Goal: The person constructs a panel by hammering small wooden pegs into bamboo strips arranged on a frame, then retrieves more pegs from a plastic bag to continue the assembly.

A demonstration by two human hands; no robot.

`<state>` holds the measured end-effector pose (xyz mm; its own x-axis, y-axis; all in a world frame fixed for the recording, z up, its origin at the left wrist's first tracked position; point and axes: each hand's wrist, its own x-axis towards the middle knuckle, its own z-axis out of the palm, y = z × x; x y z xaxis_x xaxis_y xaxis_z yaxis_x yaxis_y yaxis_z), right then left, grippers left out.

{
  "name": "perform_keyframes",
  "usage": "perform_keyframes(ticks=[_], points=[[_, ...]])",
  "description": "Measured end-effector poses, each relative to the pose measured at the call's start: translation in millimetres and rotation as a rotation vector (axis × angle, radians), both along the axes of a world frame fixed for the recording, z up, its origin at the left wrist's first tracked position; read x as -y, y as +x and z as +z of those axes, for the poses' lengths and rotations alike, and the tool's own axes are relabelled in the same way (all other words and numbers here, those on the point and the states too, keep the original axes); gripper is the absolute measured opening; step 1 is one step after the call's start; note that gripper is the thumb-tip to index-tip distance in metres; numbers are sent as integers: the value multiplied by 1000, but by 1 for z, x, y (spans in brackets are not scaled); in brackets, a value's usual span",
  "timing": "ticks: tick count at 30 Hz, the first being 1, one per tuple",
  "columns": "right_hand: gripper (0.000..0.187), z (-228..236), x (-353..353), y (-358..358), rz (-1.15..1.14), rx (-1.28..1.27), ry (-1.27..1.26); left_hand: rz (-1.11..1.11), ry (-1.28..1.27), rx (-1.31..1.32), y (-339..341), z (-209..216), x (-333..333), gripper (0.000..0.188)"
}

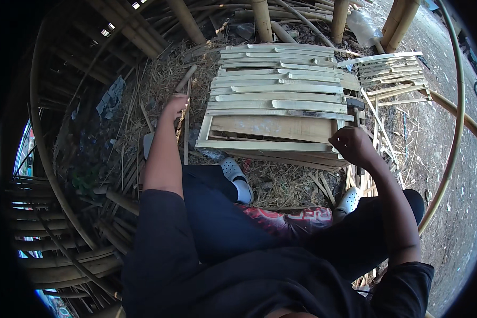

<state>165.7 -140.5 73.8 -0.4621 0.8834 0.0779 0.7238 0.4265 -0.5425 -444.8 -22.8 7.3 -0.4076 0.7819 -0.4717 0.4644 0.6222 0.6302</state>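
A slatted panel of pale bamboo strips (278, 97) lies across a low wooden box or bench (254, 127) in front of me. The strips run side to side, roughly parallel, with a wider gap near the front. At the panel's right front corner my right hand (351, 146) is closed round the handle of a hammer (356, 105), its dark head pointing away from me. Off to the left, my left hand (176, 105) reaches over the littered ground with fingers curled. It is beside a thin upright strip and a short round stick (185, 78); what it holds is too small to make out.
A second, smaller slatted panel (389, 71) lies at the back right. Bamboo posts (262, 21) stand behind the work, and a curved bamboo pole (457, 116) arcs along the right. Shavings and straw (286, 185) cover the ground around my shoes. A clear plastic bag (363, 27) lies behind.
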Motion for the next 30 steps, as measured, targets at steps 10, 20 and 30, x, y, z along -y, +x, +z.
perform_keyframes(ticks=[10, 20, 30], points=[[16, 2, 38, -90, 524, 41, -132, -352, -73, -248, -75, -173, 110, 46], [16, -19, 24, -99, 474, 66, -175, 550, -314, 483, -20, -183, 110, 53], [18, -14, 31, -81, 473, 48, -79, 548, -4, 579, -146, -244, 113, 30]])
